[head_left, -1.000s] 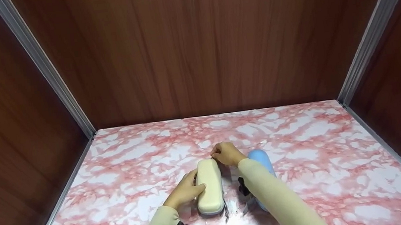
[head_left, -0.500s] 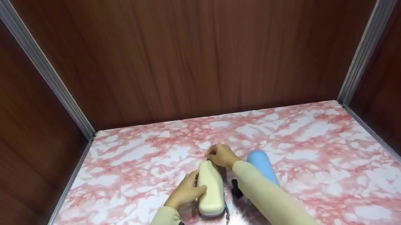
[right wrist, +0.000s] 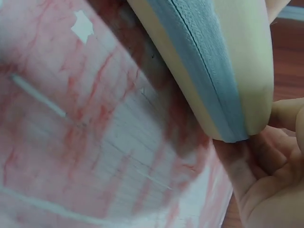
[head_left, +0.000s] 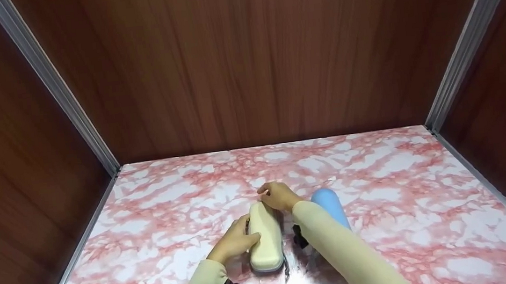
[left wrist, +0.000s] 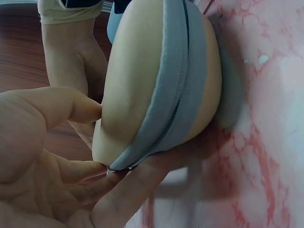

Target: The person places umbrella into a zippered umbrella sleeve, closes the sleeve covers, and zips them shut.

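A cream zippered glasses case (head_left: 265,242) lies lengthwise on the table in the head view. Its grey zipper band (left wrist: 173,80) shows along the side in the left wrist view, the two halves together. My left hand (head_left: 235,240) grips the case's left side, thumb on the top and fingers down the side. At the far end, my right hand (head_left: 280,196) pinches the tip where the band runs round, seen close in the right wrist view with the zipper band (right wrist: 204,61). Any zipper pull there is hidden by the fingers. A dark strap (head_left: 286,268) hangs by the near right corner.
A rounded blue case (head_left: 327,200) lies to the right, partly covered by my right sleeve (head_left: 346,249). The red-and-white marbled table (head_left: 169,193) ends at brown wood-grain panels (head_left: 244,58) with metal corner rails (head_left: 59,87).
My right hand has shifted left around the case's far end, mostly in the earlier half second. The left hand keeps its grip in about the same place.
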Demonstrator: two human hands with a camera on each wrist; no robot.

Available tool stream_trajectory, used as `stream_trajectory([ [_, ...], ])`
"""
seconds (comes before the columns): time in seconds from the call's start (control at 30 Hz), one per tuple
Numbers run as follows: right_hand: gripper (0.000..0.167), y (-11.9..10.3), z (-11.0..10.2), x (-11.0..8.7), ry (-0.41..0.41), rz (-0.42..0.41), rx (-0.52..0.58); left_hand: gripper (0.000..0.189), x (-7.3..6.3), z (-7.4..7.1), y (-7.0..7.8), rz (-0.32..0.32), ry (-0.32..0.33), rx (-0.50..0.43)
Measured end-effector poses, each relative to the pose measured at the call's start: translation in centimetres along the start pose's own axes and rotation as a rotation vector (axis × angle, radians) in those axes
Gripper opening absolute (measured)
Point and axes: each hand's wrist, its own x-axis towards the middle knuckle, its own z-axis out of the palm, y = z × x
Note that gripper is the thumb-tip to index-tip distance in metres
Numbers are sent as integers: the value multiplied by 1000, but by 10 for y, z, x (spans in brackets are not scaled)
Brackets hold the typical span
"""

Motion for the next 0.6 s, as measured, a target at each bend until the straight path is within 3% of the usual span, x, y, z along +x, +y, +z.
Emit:
stream_trajectory([
  [0.27,35,-8,-9,-16,-113,46,-101,62,-2,-2,1,-22,-30,-71],
  [0.47,48,-12,-19,-38,-218,113,-109,61,-3,-1,0,5,-19,-71],
  [0.6,61,-11,-21,-50,-238,132,-77,61,-3,0,0,-22,-7,-77],
])
